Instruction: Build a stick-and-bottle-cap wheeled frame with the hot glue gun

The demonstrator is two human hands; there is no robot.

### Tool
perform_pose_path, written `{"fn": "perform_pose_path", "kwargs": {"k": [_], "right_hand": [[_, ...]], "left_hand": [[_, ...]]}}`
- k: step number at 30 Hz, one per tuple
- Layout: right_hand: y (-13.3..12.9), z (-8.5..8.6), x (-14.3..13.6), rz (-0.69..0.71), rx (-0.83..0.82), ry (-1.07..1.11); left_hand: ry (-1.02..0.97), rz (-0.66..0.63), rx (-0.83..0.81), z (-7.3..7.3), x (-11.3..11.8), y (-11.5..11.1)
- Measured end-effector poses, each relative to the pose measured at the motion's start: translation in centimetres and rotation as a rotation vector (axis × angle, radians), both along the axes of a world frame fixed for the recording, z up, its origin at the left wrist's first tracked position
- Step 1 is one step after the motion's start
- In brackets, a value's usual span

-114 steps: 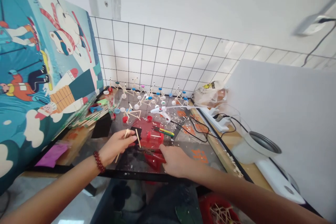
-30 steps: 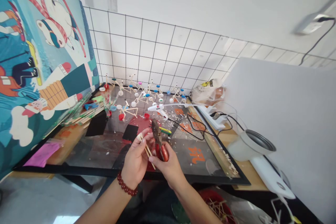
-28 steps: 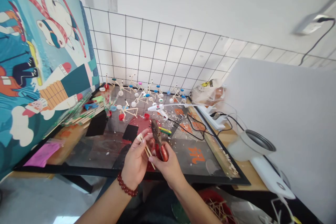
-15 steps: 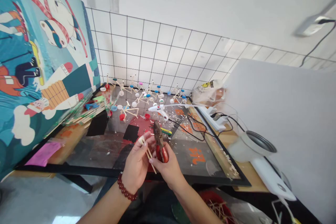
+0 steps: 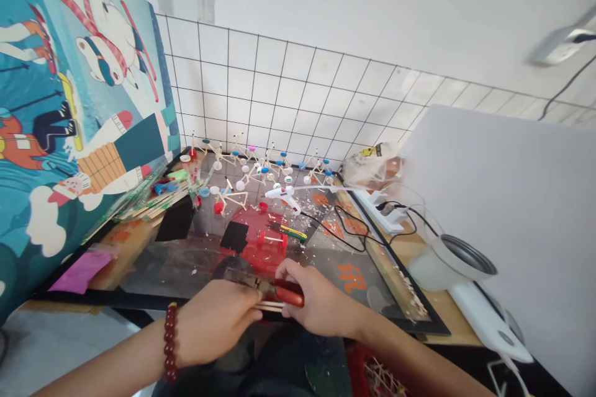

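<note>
My left hand (image 5: 216,316), with a red bead bracelet at the wrist, is closed around thin wooden sticks (image 5: 270,306) at the table's near edge. My right hand (image 5: 319,298) grips a pair of pliers (image 5: 289,296) by the red handles and also touches the stick ends. The dark jaws point left, over the back of my left hand's fingers. Whether the jaws bite on anything is hidden. Just beyond lie a stick with red caps at its ends (image 5: 273,239) and a yellow-green utility knife (image 5: 293,232).
A white glue gun (image 5: 284,196) with a black cord lies mid-table. Several stick-and-bottle-cap models (image 5: 228,198) stand behind it. Loose sticks (image 5: 156,205) are piled at left. At right are a power strip (image 5: 379,211) and a white appliance (image 5: 484,316). A red bin (image 5: 356,369) of sticks sits below.
Both hands have come lower and nearer to me. The pliers have turned from upright to nearly level, jaws leftward, and the sticks now lie level too. The red-capped stick has come into fuller view.
</note>
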State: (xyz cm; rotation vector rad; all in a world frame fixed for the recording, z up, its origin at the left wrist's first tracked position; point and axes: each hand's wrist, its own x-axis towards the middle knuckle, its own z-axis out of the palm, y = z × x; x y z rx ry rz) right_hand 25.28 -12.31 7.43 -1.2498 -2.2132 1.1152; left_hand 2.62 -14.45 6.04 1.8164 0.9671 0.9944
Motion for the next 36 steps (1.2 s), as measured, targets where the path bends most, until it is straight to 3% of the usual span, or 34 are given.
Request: {"fn": "perform_pose_path", "kwargs": {"k": [5, 8, 11, 14, 18, 23, 32, 34, 36], "right_hand": [[-0.1, 0.7, 0.0, 0.149, 0.166, -0.052], [-0.1, 1.0, -0.1, 0.164, 0.116, -0.006], [0.6, 0.7, 0.0, -0.024, 0.04, 0.078], [1.5, 0.4, 0.8, -0.223, -0.084, 0.29], [1.7, 0.5, 2.5, -0.243, -0.368, 0.562], [-0.4, 0.2, 3.6, -0.204, -0.662, 0.594], [-2.7, -1.2, 4.1, -0.106, -0.866, 0.686], [-3.1, -1.6, 3.7, -0.145, -0.849, 0.723], [-3.3, -2.0, 2.7, -0.253, -0.672, 0.738]], "left_hand": [[-0.048, -0.005, 0.064, -2.6, 1.9, -0.9], [0.084, -0.136, -0.21, -3.4, 2.8, -0.8], [0.142, -0.266, -0.542, -3.5, 3.0, -0.5], [-0.063, -0.21, -0.776, -3.4, 2.8, -0.4], [-0.406, -0.117, -0.984, -3.0, 2.2, -0.1], [-0.635, -0.082, -0.997, -2.4, 1.9, 0.6], [-0.782, -0.055, -1.021, -1.7, 1.9, 1.2], [-0.824, -0.053, -1.009, -1.3, 2.2, 1.1], [-0.902, -0.018, -0.97, -1.0, 2.8, 0.8]]}}
